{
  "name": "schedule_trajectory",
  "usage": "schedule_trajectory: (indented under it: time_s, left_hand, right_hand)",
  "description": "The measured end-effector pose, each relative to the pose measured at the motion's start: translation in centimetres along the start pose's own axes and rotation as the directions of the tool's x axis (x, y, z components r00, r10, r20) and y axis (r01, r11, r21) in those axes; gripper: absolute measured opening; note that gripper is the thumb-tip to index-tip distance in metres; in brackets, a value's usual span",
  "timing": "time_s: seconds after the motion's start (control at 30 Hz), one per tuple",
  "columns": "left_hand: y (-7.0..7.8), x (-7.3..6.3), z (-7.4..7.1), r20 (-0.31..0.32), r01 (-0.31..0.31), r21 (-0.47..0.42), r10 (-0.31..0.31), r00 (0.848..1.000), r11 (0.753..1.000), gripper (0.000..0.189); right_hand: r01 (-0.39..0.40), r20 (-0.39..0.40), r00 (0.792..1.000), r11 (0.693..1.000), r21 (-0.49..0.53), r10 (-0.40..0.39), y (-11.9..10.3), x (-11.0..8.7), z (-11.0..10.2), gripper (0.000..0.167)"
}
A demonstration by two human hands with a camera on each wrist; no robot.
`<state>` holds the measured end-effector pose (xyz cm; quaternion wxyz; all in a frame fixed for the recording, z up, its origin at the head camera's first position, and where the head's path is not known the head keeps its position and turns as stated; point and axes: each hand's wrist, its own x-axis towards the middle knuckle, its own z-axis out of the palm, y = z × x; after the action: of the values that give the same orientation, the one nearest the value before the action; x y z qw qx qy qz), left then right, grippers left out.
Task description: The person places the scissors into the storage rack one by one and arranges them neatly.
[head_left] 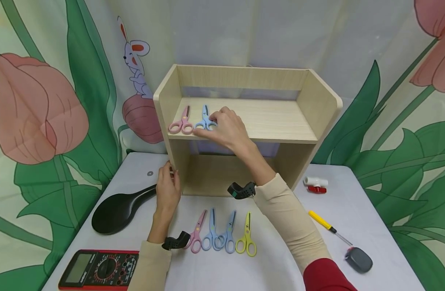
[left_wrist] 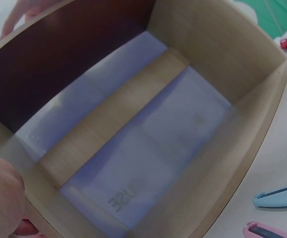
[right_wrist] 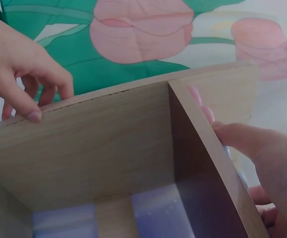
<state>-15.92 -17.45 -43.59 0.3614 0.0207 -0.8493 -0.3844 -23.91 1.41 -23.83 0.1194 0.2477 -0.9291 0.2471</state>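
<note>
A small wooden shelf (head_left: pixel 244 137) with two levels stands on the table. On its upper board, a pair of pink scissors (head_left: pixel 184 121) lies at the left. Right beside it is a pair of blue scissors (head_left: pixel 205 117), whose handle loops my right hand (head_left: pixel 229 127) pinches between thumb and fingers near the board's front edge. My left hand (head_left: pixel 167 188) grips the front edge of the shelf's left side panel, thumb on one face and fingers on the other, as the right wrist view also shows with the left hand (right_wrist: pixel 31 74).
In front of the shelf lie pink scissors (head_left: pixel 196 232), two blue scissors (head_left: pixel 212 230) and yellow scissors (head_left: pixel 247 236). A black ladle (head_left: pixel 114 214) and a multimeter (head_left: pixel 98 268) are left; a white pipe valve (head_left: pixel 315 182), yellow-handled screwdriver (head_left: pixel 320 219) and grey tape measure (head_left: pixel 358 259) are right.
</note>
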Motion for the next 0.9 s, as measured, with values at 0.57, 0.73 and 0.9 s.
schedule_trajectory:
  time_s: [0.57, 0.73, 0.9]
  left_hand:
    - [0.0, 0.2, 0.0, 0.008, 0.006, -0.009, -0.006, 1.000, 1.000, 0.035]
    - [-0.1, 0.2, 0.1, 0.014, 0.014, -0.002, -0.014, 1.000, 1.000, 0.035]
    - [-0.1, 0.2, 0.0, 0.008, 0.007, 0.008, -0.007, 1.000, 1.000, 0.035]
  right_hand:
    - [0.254, -0.412, 0.888, 0.965, 0.069, -0.204, 2.4, -7.0, -0.1, 0.058]
    - [0.229, -0.393, 0.900, 0.972, 0.059, -0.188, 4.4, -11.0, 1.3, 0.061]
    - [0.127, -0.275, 0.955, 0.991, 0.037, -0.112, 6.6, -15.0, 3.5, 0.067]
